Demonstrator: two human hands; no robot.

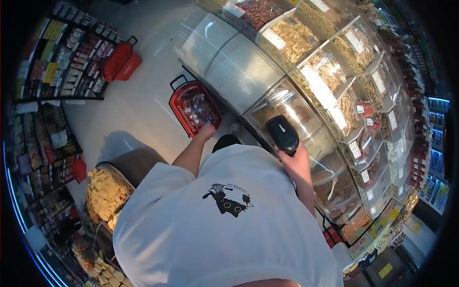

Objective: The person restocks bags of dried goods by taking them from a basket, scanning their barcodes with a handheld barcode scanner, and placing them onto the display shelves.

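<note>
My right hand (295,160) is closed around the grip of a black barcode scanner (282,133), its rounded head pointing away from me above the clear bins. Down on my left, my left hand (207,132) is closed at the near edge of a red shopping basket (175,106). What its fingers wrap around is partly hidden, but it appears to be part of the basket. Several packaged goods in clear and coloured wrapping (197,109) lie inside the basket. Its dark handle (178,81) sticks out on the far side.
Tiered clear bins of dried goods (289,38) with price labels curve along my right. Smooth metal panels (244,62) front the stand. Another red basket (122,62) stands by the shelves (71,52) at far left. A tub of yellowish dried food (107,191) is close on my left.
</note>
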